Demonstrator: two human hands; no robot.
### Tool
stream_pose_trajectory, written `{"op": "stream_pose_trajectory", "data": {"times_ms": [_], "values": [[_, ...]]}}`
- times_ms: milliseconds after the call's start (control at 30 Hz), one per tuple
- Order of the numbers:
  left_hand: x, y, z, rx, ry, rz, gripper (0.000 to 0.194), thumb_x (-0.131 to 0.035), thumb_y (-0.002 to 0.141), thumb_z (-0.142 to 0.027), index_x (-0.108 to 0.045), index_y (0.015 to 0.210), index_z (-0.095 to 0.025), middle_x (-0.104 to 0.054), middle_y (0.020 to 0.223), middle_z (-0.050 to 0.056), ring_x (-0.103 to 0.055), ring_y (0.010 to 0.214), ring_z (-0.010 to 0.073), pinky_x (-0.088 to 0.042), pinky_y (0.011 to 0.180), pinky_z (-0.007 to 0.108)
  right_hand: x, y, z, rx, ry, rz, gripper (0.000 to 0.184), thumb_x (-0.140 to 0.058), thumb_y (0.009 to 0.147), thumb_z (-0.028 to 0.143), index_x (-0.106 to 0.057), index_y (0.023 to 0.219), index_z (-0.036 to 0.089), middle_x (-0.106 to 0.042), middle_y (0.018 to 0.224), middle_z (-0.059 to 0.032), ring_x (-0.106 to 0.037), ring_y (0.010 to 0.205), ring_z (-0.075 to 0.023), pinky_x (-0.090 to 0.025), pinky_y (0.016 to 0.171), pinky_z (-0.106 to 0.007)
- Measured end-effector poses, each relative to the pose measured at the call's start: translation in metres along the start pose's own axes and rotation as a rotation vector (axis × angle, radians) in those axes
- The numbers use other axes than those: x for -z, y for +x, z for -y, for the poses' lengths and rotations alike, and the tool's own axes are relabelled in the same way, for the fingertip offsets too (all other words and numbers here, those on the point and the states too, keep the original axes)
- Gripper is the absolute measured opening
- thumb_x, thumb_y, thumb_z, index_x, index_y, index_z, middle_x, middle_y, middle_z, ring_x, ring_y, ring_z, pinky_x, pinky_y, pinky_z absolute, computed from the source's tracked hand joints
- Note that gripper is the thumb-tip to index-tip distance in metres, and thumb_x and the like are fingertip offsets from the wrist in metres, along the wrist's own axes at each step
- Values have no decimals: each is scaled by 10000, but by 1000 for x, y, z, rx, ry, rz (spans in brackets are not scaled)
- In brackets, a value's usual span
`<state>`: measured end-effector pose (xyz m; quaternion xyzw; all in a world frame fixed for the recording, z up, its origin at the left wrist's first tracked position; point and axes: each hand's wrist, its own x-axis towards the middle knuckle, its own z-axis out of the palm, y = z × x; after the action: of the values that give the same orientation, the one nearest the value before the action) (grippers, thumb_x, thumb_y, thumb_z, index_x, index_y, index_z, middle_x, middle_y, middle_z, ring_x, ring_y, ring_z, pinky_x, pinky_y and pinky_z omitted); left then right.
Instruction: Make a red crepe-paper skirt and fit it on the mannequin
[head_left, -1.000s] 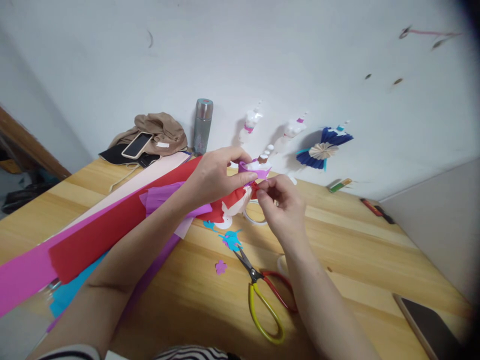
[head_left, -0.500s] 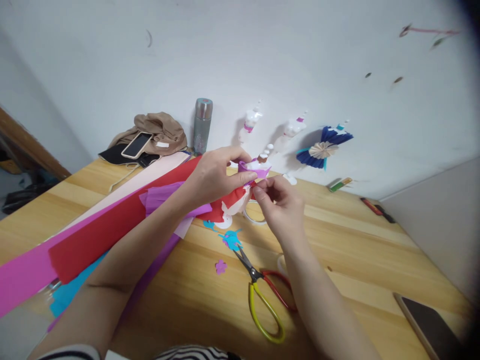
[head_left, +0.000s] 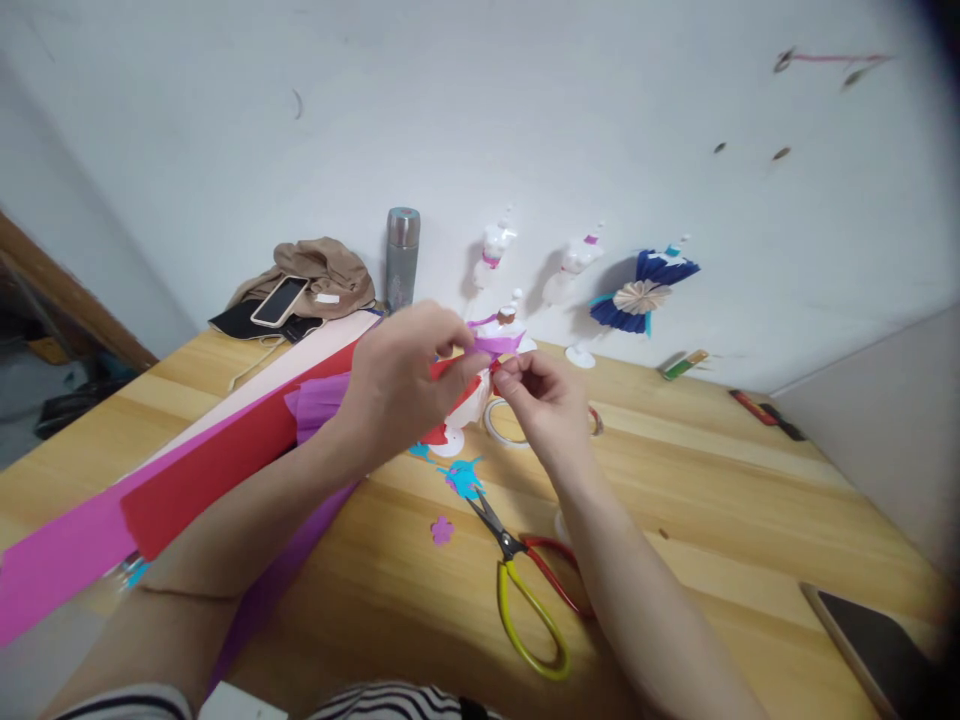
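Observation:
A miniature dress form (head_left: 498, 343) stands tilted on its round white base (head_left: 448, 443). A purple paper band wraps its bust, and a red and white crepe paper skirt (head_left: 466, 402) hangs below. My left hand (head_left: 401, 375) is closed at its left side, thumb at the waist and fingertips partly hidden. At the front of the waist, my right hand (head_left: 551, 400) pinches a bit of red crepe paper (head_left: 496, 372) between thumb and forefinger. Below lie blue paper cutouts (head_left: 463, 478), a purple paper flower (head_left: 442, 530) and scissors (head_left: 510, 545) with yellow and red handles.
Rolls of tape (head_left: 504, 424) lie behind my right hand. Crepe paper sheets (head_left: 217, 470) stretch to the left. A thermos (head_left: 403, 260), white dress forms (head_left: 580, 256) and a blue-dressed one (head_left: 641, 297) stand by the wall. A phone (head_left: 862, 640) lies at right.
My left hand has shifted slightly left and down, its fingers drawing back from the purple band. My right hand still pinches at the waist. The view has moved a little.

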<state>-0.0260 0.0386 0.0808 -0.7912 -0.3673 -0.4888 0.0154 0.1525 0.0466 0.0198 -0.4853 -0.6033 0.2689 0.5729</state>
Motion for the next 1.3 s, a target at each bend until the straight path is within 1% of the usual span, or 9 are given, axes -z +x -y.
{"op": "stream_pose_trajectory", "data": {"times_ms": [67, 133, 267, 500, 733, 933, 1100, 1200, 1300], "values": [[-3, -14, -4, -73, 207, 127, 199, -675, 836, -276, -613, 677, -174, -603, 653, 3, -544, 629, 141, -379, 548, 258, 0, 0, 1, -6, -13, 5, 112, -640, 738, 303, -604, 687, 209, -559, 623, 7, -480, 569, -135, -371, 558, -292], [-10, -27, -4, -148, 390, 194, 208, -668, 846, -302, -622, 688, -174, -616, 666, 32, -558, 653, 178, -330, 529, 281, -1, 1, 2, -13, -24, 3, 112, -636, 729, 304, -604, 689, 205, -561, 622, 6, -484, 565, -135, -369, 555, -291], [-28, -40, -1, -104, 501, 207, 189, -635, 861, -303, -627, 720, -177, -624, 679, 60, -577, 657, 201, -272, 525, 301, -2, 1, 2, -8, -39, -8, 106, -632, 721, 294, -601, 683, 199, -569, 627, 2, -489, 562, -135, -370, 552, -289], [-37, -34, -3, -37, 495, 128, 296, -506, 926, -293, -608, 673, -180, -605, 613, 57, -559, 599, 188, -231, 531, 311, -1, 1, 3, 5, -46, -1, 104, -624, 730, 292, -599, 683, 203, -567, 619, 6, -478, 556, -133, -369, 547, -283], [-37, -37, -4, -43, 501, 133, 285, -511, 918, -276, -606, 668, -175, -608, 591, 53, -564, 566, 185, -212, 517, 304, -3, 1, 4, 26, -38, 3, 112, -629, 718, 292, -591, 667, 199, -548, 611, 9, -469, 568, -135, -362, 545, -280], [-38, -36, -2, -38, 495, 158, 256, -508, 878, -177, -594, 637, -170, -612, 573, 56, -562, 534, 178, -207, 506, 297, -2, 0, 5, 25, -56, 3, 105, -613, 720, 291, -591, 668, 202, -536, 603, 12, -463, 558, -135, -351, 534, -281], [-34, -27, -6, 93, 390, 202, 274, -521, 868, -218, -602, 612, -167, -614, 546, 38, -529, 500, 154, -219, 507, 281, -2, -1, 6, 27, -67, 7, 96, -606, 724, 284, -589, 672, 205, -546, 607, 10, -477, 567, -137, -362, 534, -277], [-33, -20, -6, 205, 277, 217, 258, -563, 830, -247, -593, 585, -173, -581, 508, 9, -481, 477, 130, -247, 512, 265, -2, -1, 6, 31, -74, 9, 100, -607, 731, 286, -591, 676, 204, -563, 619, 6, -483, 568, -135, -375, 539, -277], [-34, -16, -5, 256, 155, 220, 236, -588, 804, -247, -594, 580, -173, -557, 494, -9, -444, 465, 110, -284, 516, 247, -2, -1, 6, 41, -85, 8, 106, -605, 735, 289, -593, 674, 202, -571, 625, 1, -495, 582, -139, -389, 553, -281]]}}
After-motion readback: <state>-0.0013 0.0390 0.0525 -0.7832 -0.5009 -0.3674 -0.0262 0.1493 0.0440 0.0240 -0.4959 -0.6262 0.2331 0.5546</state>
